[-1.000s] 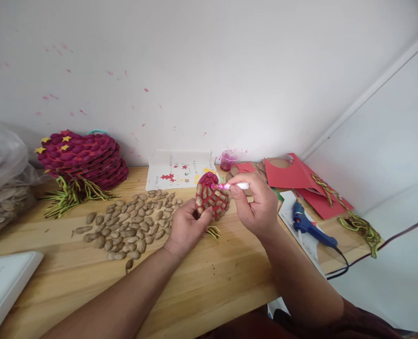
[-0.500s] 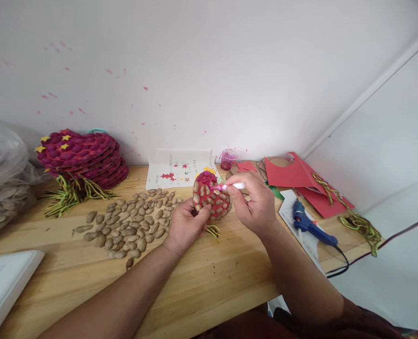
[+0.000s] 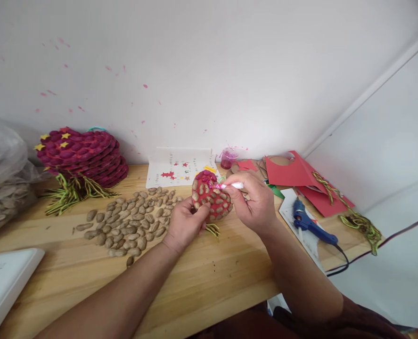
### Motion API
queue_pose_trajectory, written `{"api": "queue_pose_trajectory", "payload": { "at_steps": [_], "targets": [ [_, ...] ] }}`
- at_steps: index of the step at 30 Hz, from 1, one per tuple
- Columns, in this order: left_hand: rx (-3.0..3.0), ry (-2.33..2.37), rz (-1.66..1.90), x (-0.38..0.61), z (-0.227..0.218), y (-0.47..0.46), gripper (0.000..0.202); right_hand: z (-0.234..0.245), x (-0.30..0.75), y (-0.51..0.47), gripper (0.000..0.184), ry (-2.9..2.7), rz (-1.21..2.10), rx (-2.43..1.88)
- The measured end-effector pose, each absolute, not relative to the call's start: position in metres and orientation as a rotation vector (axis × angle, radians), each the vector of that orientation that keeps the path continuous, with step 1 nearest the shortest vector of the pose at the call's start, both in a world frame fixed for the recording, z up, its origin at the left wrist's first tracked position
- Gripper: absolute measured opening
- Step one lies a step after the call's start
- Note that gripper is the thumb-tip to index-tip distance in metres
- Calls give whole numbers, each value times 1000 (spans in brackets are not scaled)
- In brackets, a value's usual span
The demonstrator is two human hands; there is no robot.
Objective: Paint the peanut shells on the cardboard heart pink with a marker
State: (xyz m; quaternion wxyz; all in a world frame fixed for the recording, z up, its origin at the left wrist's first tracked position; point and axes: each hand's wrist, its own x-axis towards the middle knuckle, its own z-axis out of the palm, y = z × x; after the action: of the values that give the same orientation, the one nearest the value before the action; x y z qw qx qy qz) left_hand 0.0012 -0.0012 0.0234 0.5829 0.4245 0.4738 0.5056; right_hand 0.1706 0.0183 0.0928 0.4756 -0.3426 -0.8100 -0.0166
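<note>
My left hand (image 3: 188, 221) grips the lower left edge of a red disc covered with peanuts (image 3: 213, 200), thumb on its face, holding it tilted above the table. Peanuts at the disc's top are painted magenta; those lower down are bare brown. Green cords hang from its lower edge. Between the thumb and fingers of my right hand (image 3: 253, 200) is a white-handled paintbrush (image 3: 234, 186), its pink-smeared tip against the painted part. To the left of the disc, loose peanuts (image 3: 134, 223) lie spread over the wooden table (image 3: 194, 287).
At the back left stands a stack of magenta peanut-covered pieces (image 3: 88, 155), beside a plastic bag of peanuts (image 3: 4, 188). A paint cup (image 3: 229, 159) and a printed sheet (image 3: 159, 165) are behind the disc. Red paper (image 3: 282, 172) and a blue glue gun (image 3: 311, 227) lie right.
Both hands stay nearly in place, the brush still at the disc's upper part. The disc seems to have shifted very slightly; the view has moved a little.
</note>
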Motion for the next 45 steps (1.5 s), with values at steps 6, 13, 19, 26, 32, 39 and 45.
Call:
{"api": "queue_pose_trajectory", "payload": {
  "at_steps": [6,13,19,26,32,39,45],
  "targets": [
    [934,1087,1188,0,23,1,37,88,172,22,9,-2047,-31,-802],
    [880,1072,1199,1,20,2,38,90,173,21,9,-2055,-46,-816],
    [911,1076,1189,0,21,2,38,89,173,22,10,-2068,-40,-815],
    [915,1085,1187,1,21,2,37,89,174,22,9,-2058,-45,-799],
    [950,1112,1172,0,20,1,36,88,174,22,9,-2091,-68,-801],
    [998,1135,1171,1,21,1,34,92,172,19,9,-1985,6,-833],
    [1006,1134,1165,0,22,0,33,92,173,20,10,-1926,7,-864]
  ]
}}
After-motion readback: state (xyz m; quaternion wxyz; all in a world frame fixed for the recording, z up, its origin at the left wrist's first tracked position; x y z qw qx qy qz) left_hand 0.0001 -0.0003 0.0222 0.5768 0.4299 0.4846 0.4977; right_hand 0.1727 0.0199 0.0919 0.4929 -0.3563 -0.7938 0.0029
